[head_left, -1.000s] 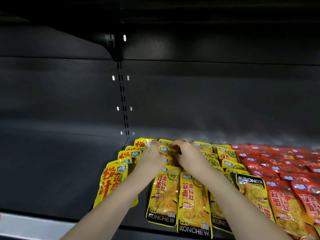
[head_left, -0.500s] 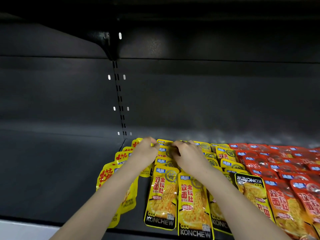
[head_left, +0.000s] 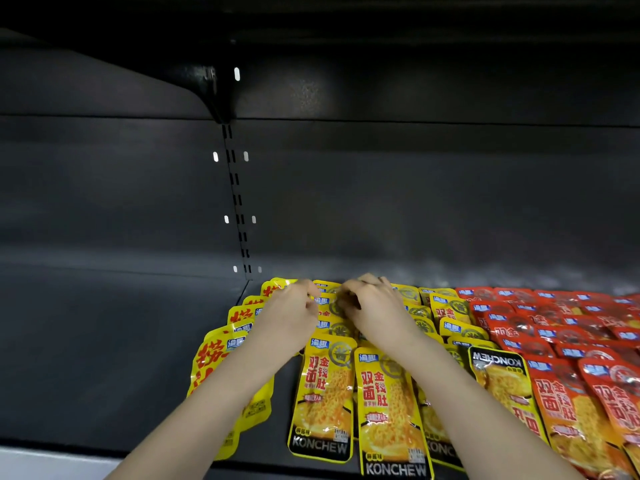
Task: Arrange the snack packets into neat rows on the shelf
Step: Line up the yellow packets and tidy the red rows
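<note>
Now both hands are working at far end of yellow packets [head_left: 323, 393], which are lying in overlapping rows on shelf [head_left: 138, 341] at 6 o'clock. Left hand [head_left: 291, 313] is curling fingers, pinching edge of rearmost ones. Right hand [head_left: 375, 306], just beside it at 3 o'clock, is curling fingers down over same rear ones, gripping them. Red packets [head_left: 571, 341] are lying in rows at 4 o'clock, touching yellow rows. Reversed packet [head_left: 498, 372], black end facing away, is lying between both colours.
</note>
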The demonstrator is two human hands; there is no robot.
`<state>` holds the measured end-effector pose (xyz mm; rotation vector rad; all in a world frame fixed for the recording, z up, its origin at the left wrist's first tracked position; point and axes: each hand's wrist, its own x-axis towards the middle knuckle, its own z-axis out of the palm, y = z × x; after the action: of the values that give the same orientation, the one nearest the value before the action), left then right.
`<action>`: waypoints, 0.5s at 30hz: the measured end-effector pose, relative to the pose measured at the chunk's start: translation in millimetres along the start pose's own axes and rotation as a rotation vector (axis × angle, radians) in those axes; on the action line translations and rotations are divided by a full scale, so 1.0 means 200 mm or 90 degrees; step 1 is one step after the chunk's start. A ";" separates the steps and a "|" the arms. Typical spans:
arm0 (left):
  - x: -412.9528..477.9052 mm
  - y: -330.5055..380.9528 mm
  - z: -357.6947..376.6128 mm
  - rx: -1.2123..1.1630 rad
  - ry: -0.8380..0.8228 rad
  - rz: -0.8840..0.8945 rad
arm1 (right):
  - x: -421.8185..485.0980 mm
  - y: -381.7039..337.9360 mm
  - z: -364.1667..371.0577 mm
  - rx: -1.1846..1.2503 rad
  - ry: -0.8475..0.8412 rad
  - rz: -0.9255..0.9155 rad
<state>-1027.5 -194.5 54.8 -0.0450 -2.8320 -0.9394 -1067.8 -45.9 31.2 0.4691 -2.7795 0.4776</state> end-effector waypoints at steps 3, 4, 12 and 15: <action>-0.05 -0.02 -0.01 0.064 -0.058 0.019 | -0.01 -0.01 -0.04 0.044 0.046 0.015; -0.07 -0.02 -0.01 0.090 -0.062 0.025 | -0.01 -0.02 -0.06 0.068 0.065 0.024; -0.12 -0.03 0.01 0.135 -0.095 0.021 | -0.13 -0.08 -0.25 0.062 -0.218 -0.033; -0.12 -0.04 0.01 0.121 -0.098 0.013 | -0.18 -0.09 -0.21 -0.033 -0.236 -0.056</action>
<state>-1004.5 -198.7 45.6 -0.1297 -3.0429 -0.6859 -1019.7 -37.2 63.5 0.7292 -3.0952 0.3258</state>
